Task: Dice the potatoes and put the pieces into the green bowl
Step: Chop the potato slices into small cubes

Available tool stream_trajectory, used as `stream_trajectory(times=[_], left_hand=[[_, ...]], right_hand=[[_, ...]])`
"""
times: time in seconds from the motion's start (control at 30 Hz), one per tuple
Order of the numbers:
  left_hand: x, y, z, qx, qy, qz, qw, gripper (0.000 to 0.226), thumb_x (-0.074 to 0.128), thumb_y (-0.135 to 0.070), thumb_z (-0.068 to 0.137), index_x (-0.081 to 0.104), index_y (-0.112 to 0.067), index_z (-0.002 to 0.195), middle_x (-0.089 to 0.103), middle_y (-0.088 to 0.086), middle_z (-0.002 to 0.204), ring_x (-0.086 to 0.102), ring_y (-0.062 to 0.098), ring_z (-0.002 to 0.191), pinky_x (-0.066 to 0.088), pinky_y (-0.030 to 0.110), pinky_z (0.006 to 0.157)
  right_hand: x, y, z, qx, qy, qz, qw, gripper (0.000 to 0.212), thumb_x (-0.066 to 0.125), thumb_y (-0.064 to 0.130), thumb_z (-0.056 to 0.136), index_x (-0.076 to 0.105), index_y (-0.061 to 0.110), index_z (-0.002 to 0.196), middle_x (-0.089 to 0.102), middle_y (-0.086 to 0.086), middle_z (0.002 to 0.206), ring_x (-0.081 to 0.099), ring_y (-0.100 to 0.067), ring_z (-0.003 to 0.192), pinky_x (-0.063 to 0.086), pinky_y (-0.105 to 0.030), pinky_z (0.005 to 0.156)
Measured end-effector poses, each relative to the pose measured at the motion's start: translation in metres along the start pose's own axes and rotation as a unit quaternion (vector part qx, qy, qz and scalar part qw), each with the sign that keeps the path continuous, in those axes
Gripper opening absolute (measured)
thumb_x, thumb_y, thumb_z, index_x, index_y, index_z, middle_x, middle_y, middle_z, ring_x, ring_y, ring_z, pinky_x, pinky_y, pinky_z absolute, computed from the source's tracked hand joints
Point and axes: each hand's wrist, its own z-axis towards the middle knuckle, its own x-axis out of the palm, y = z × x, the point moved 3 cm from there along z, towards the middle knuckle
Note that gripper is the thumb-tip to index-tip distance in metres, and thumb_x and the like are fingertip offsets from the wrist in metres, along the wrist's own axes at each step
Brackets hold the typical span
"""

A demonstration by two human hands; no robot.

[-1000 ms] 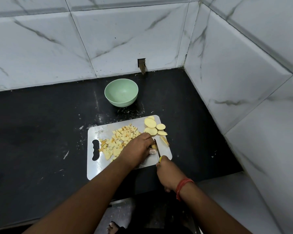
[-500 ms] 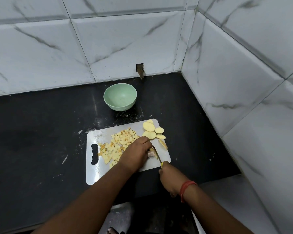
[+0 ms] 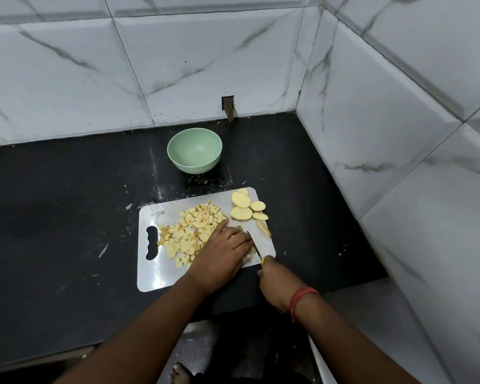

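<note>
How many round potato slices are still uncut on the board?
5 round potato slices, clustered at the cutting board's far right corner; one is half hidden behind another. More may lie under the left hand.

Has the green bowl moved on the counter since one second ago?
No. The green bowl sits in the same place, just below the hole in the wall and beyond the cutting board; only the camera shifted.

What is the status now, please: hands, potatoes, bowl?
Left hand presses potato on cutting board; right hand grips knife. Diced pieces and slices on board. Green bowl empty. Nothing blocking.
</note>
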Motion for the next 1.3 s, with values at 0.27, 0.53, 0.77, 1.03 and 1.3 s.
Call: stream_trajectory(times=[0.27,0.53,0.77,1.03,1.3], left_hand=[[0.001,-0.005,-0.007,0.035,0.026,0.086,0.995,0.035,0.047,-0.033,0.101,0.073,-0.017,0.118,0.064,0.0,0.123,0.056,0.026,0.117,0.034,0.051,0.117],[-0.001,-0.011,-0.006,0.007,0.039,0.102,0.994,0.035,0.046,-0.036,0.104,0.073,-0.017,0.115,0.063,-0.001,0.119,0.057,0.028,0.114,0.035,0.053,0.115],[-0.004,-0.015,-0.003,-0.016,0.049,0.091,0.995,0.033,0.046,-0.037,0.104,0.071,-0.018,0.114,0.062,-0.002,0.118,0.056,0.027,0.116,0.032,0.051,0.117],[-0.006,-0.017,-0.003,-0.026,0.029,0.083,0.996,0.029,0.049,-0.037,0.102,0.068,-0.016,0.109,0.063,-0.001,0.117,0.056,0.027,0.115,0.035,0.05,0.116],[0.0,-0.01,-0.007,-0.01,0.057,0.092,0.994,0.032,0.047,-0.037,0.102,0.069,-0.014,0.107,0.064,0.0,0.112,0.053,0.029,0.12,0.028,0.054,0.119]], right_hand=[[-0.005,-0.001,-0.001,-0.015,0.005,-0.021,1.0,0.018,0.038,0.017,0.101,0.045,0.008,0.115,0.058,-0.02,0.119,0.057,-0.037,0.111,0.041,-0.035,0.081],[0.0,-0.009,-0.009,-0.028,0.014,-0.036,0.999,0.028,0.039,0.013,0.101,0.044,0.002,0.126,0.058,-0.02,0.118,0.059,-0.036,0.108,0.041,-0.033,0.079],[0.004,-0.024,-0.02,-0.021,0.013,-0.061,0.998,0.009,0.042,0.011,0.1,0.033,0.012,0.097,0.059,-0.011,0.091,0.05,-0.018,0.069,0.034,-0.025,0.064],[0.007,-0.037,-0.031,-0.015,0.014,-0.073,0.997,0.011,0.041,0.007,0.099,0.032,0.013,0.096,0.063,-0.021,0.111,0.063,-0.033,0.102,0.034,-0.026,0.069],[0.001,-0.027,-0.014,-0.004,-0.012,-0.053,0.999,0.007,0.041,0.014,0.1,0.038,0.012,0.107,0.063,-0.019,0.113,0.063,-0.031,0.102,0.037,-0.028,0.069]])
